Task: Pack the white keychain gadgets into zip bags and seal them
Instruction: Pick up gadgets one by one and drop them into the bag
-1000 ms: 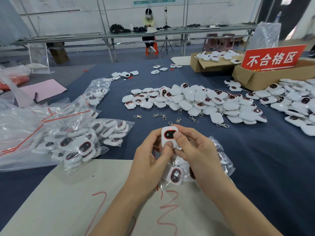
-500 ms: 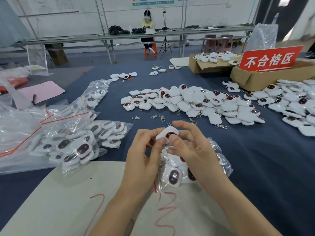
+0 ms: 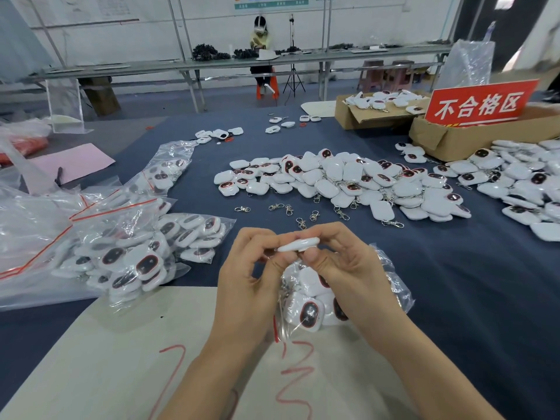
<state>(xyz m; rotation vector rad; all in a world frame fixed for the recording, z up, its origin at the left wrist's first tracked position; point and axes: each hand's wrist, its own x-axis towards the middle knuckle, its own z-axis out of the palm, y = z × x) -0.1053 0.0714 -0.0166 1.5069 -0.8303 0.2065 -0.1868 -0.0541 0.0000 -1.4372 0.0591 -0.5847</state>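
Now that I have tipped the white rounded plastic keychain gadget (image 3: 298, 244) from screen-facing to edge-on, my left hand (image 3: 245, 286) and right hand (image 3: 351, 268) pinch its ends, just above the clear half-filled zip bag (image 3: 397, 286). I judge it ready to slip in.

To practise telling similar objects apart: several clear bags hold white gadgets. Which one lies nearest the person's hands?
The small bag right under the left hand and right hand, on the pale board; the other bags lie away to the left.
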